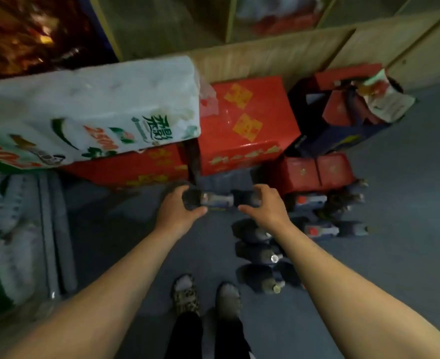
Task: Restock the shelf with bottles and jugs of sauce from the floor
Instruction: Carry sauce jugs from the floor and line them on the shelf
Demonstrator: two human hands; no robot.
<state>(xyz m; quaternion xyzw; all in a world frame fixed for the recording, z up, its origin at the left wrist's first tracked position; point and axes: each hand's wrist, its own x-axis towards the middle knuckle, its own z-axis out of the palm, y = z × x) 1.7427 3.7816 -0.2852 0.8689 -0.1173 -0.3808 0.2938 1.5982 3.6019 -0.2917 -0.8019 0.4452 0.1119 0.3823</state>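
Gripping one dark sauce bottle [217,199] with both hands above the floor [395,255].
The left hand [177,208] is curling round one end and the right hand [264,203] round the other, holding it sideways just in front of the red cartons [247,120]. More dark bottles [259,255] are lying on the floor beneath the right forearm, near the person's shoes [206,296].
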